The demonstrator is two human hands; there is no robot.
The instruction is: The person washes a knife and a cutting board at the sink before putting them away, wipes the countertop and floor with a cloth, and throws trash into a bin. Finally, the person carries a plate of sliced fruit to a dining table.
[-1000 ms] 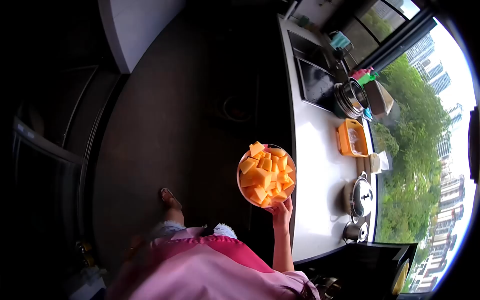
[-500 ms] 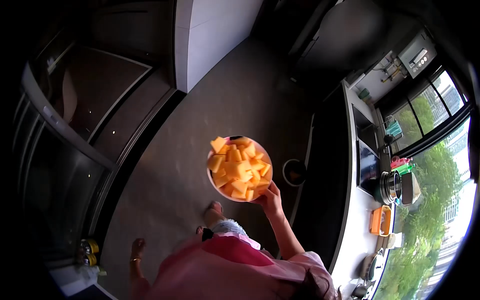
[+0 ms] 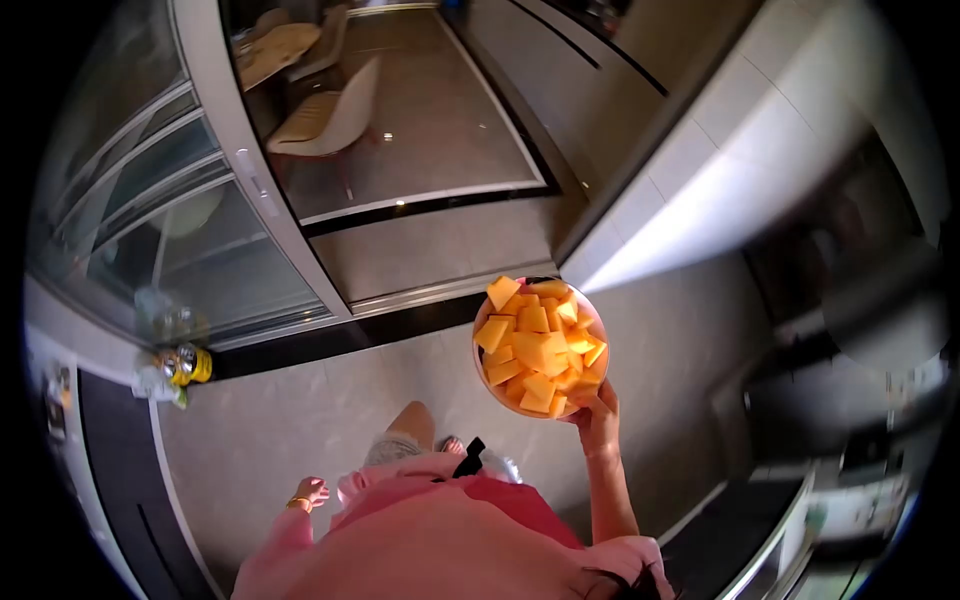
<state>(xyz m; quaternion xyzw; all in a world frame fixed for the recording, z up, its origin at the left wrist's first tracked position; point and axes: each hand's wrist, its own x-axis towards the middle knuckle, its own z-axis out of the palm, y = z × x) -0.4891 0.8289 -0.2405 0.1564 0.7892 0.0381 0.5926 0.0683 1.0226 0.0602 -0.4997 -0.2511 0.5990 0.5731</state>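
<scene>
A round pinkish bowl (image 3: 478,352) is heaped with orange melon chunks (image 3: 541,347), and I carry it in front of me over the floor. My right hand (image 3: 598,420) grips its lower right rim, with the fingers partly hidden beneath. Low on the left, my left hand (image 3: 313,490) hangs beside my pink top with its fingers curled and nothing visible in it. A gold-coloured bracelet (image 3: 299,502) circles that wrist.
Ahead stands an open sliding glass door (image 3: 262,190) with a floor track (image 3: 430,295). Beyond it are a chair (image 3: 335,120) and a wooden table (image 3: 275,52). A tiled wall edge (image 3: 690,190) borders the doorway's right. Yellow cans (image 3: 192,365) stand at left.
My view has turned left from the kitchen counter and window toward the doorway. The bowl stays in my right hand. My left hand has swung forward slightly.
</scene>
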